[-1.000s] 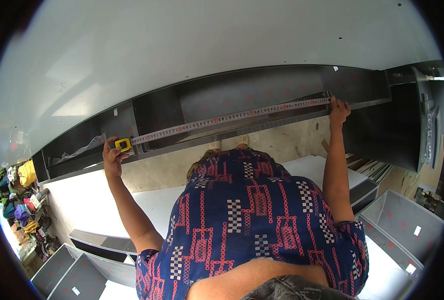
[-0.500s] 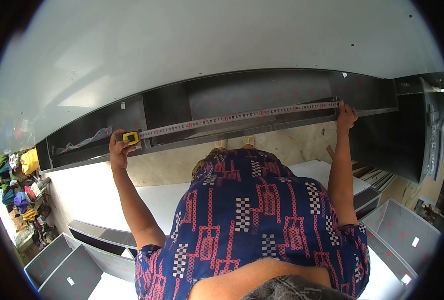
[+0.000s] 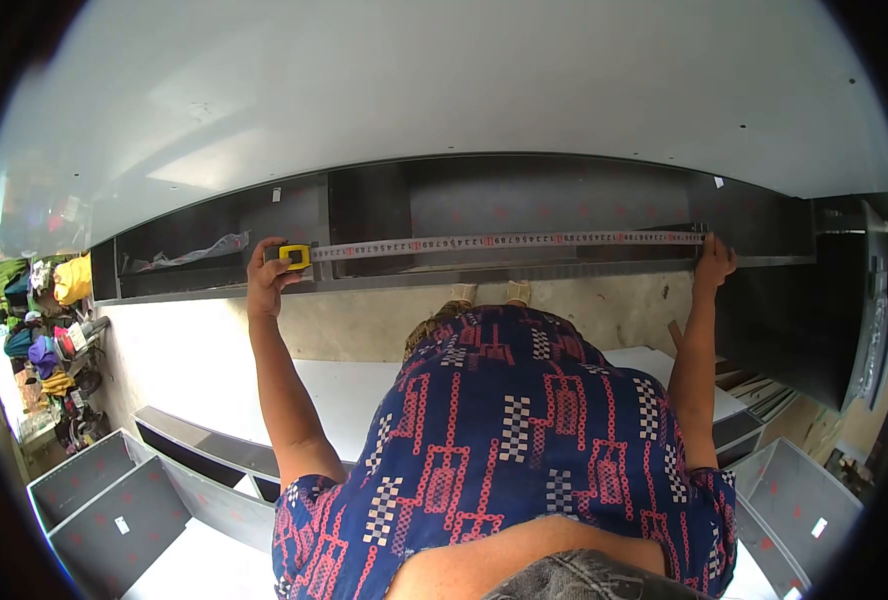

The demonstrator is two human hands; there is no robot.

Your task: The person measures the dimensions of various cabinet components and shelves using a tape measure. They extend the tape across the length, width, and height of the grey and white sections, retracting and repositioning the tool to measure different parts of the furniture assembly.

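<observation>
1. A dark open cabinet (image 3: 564,192) lies at 12 o'clock from the patterned shirt (image 3: 524,430); its compartment (image 3: 289,220) toward 10 o'clock contains crumpled clear sheeting (image 3: 196,252), probably plastic.
2. At 10 o'clock, arm outstretched, the left hand (image 3: 267,277) grips the boxy yellow-and-black tape case (image 3: 295,257).
3. Between 1 and 2 o'clock, the right hand (image 3: 716,262) pinches the end of the flat, pale, number-printed tape blade (image 3: 524,241), stretched straight along the cabinet.

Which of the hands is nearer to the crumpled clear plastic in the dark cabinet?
Left: the left hand, holding the yellow tape measure, is close to the clear plastic; the right hand is far off, at the end of the blade.
</observation>
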